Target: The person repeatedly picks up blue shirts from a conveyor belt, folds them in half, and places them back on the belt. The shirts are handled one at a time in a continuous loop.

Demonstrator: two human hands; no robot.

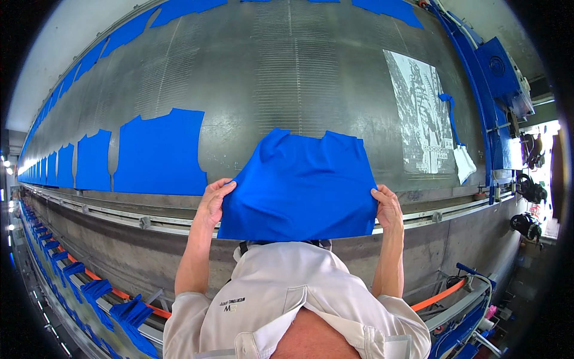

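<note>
Across grey table (233, 78): blue panels (158, 155) left; white print (418, 113) right; left hand (213, 200), right hand (388, 206) pinch blue cloth (299, 185)

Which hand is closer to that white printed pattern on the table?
The right hand, below and slightly left of the white pattern in the picture. The left hand is farther left, across the blue fabric.

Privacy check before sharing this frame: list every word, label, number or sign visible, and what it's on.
Light shirt: dark chest lettering, legible in part; wording withheld.
White printed design on the grey table: lettering near its lower edge, too small and blurred to read reliably.
Blue fabric piece between the left hand and right hand: no text visible.
</note>
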